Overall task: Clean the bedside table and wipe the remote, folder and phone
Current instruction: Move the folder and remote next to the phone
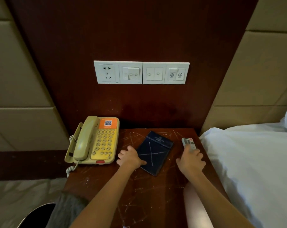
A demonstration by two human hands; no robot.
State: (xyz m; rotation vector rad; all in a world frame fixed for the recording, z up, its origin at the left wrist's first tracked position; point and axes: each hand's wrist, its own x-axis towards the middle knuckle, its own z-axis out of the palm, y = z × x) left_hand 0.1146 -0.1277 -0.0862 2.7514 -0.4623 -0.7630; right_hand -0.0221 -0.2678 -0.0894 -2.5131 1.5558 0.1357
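A dark wooden bedside table carries white scribble marks. At its left rear sits a beige and yellow corded phone with the handset on its cradle. In the middle lies a dark blue folder, marked with a white X. My left hand rests on the folder's left edge, thumb on the cover and fingers spread beside it. A small white remote lies near the table's right edge. My right hand covers the remote's near end, with a finger stretched along it.
A white bed presses against the table's right side. Another bed lies lower at the left. A white socket and switch panel is on the wooden wall behind. A grey cloth hangs at the table's near left corner.
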